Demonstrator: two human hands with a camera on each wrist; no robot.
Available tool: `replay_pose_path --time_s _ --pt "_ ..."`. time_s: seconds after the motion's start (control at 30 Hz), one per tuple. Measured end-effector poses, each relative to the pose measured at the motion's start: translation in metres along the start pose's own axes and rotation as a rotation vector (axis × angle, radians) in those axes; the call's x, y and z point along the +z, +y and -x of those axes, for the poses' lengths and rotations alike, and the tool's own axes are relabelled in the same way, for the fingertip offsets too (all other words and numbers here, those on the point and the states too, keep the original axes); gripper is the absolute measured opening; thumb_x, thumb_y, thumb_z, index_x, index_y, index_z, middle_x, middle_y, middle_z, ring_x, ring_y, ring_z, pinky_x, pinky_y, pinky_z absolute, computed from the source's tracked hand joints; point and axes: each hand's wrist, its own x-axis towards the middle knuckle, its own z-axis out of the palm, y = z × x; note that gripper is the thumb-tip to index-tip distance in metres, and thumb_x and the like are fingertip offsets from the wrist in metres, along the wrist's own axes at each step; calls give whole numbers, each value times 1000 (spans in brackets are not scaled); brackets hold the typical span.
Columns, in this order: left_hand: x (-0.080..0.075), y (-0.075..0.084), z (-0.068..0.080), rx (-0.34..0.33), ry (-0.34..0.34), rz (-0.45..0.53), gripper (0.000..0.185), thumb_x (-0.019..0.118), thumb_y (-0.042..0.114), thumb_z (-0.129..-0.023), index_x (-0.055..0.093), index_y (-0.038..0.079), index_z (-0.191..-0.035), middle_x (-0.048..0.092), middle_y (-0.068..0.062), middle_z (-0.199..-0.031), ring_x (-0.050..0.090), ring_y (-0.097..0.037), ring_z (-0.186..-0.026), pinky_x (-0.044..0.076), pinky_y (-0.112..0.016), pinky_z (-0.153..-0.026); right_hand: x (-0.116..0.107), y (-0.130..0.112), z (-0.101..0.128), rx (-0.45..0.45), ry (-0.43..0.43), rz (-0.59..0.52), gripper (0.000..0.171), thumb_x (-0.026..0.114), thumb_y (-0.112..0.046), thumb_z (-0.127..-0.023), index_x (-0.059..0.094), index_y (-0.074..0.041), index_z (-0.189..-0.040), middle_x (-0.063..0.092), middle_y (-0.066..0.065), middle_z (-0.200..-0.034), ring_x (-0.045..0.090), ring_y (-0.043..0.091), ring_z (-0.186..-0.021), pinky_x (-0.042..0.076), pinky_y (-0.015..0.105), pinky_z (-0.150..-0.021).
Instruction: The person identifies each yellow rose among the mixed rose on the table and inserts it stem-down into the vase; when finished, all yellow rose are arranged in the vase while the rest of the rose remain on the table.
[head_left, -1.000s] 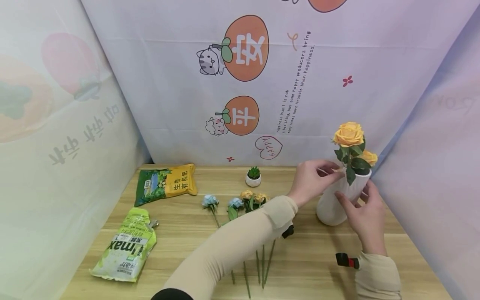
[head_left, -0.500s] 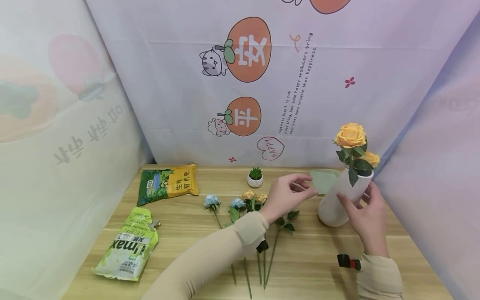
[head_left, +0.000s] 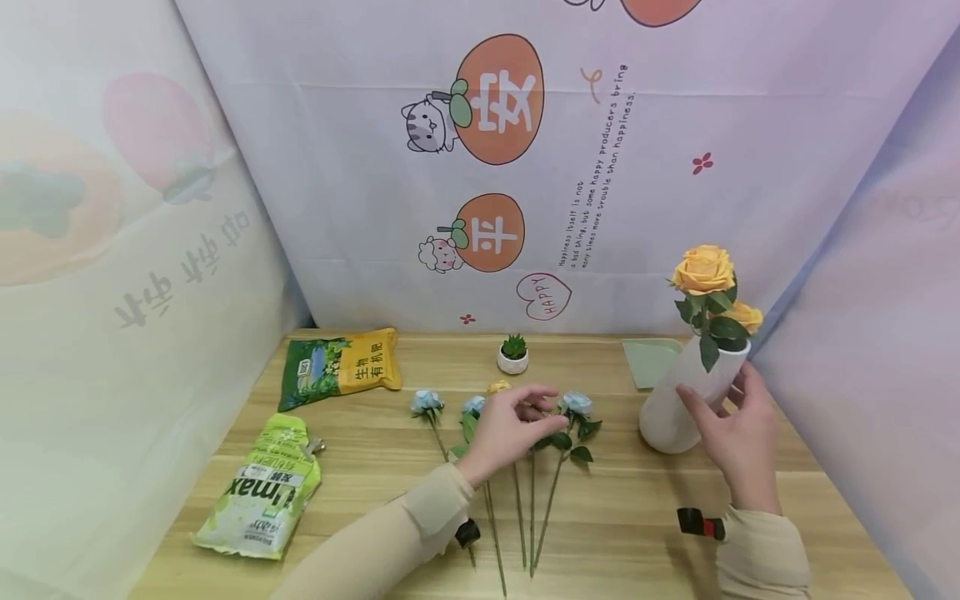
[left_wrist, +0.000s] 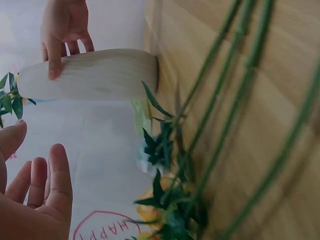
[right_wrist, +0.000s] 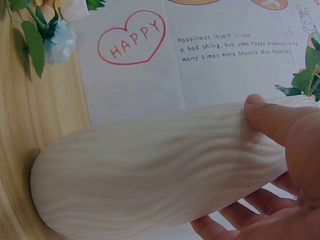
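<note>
Right hand (head_left: 738, 433): fingers curled round white vase (head_left: 686, 396), steadying it.
Left hand (head_left: 510, 427): left of vase, fingers loosely spread over loose flower stems (head_left: 525, 500).

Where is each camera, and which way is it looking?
Head: sits on the person's head, looking forward and down at the table; both arms, left hand and right hand show.
Left wrist: sits on the left wrist, looking along the flower stems toward the white vase; left fingers show.
Right wrist: sits on the right wrist, close on the vase; right fingers show.
Shared: all three see the vase gripped by the right hand.
</note>
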Motion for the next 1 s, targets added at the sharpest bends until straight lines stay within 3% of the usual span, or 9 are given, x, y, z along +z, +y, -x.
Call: replay_pose_path --time_s 0.07,0.23,0.47,0.67,1.0 --pt "-7 -6 8 -31 6 -13 39 88 31 -93 76 24 -130 75 5 -109 74 -9 -92 63 -27 -79 0 0 0 2 -1 -2 91 82 -40 -97 31 -16 -169 41 18 -167 46 50 -147 48 73 -105" --pt "-21 -20 28 -99 10 -15 39 88 29 -94 76 21 -130 76 -8 -113 74 -13 -92 64 -29 -79 -1 -1 -1 8 -5 -5 92 82 -41 -97 31 -17 -169 40 18 -168 45 50 -147 47 73 -105" --pt "-26 -37 46 -186 -8 -30 44 89 28 -92 74 15 -131 75 -12 -115 74 -12 -91 64 -28 -77 -1 -1 0 10 -6 -1 93 82 -42 -97 30 -17 -170 39 17 -169 44 50 -148 48 73 -105" --pt "-23 -50 53 -221 -53 -39 52 90 22 -90 71 5 -135 74 -14 -113 73 -13 -87 64 -26 -72 -1 -1 1 -4 0 -2 91 82 -40 -97 32 -17 -169 41 17 -167 47 50 -146 48 72 -105" --pt "-22 -56 50 -265 -99 -85 55 91 23 -90 71 7 -139 74 -10 -113 73 -14 -87 63 -26 -74 -2 -1 0 1 -12 7 92 82 -43 -97 31 -18 -170 39 17 -169 46 51 -147 48 72 -104"
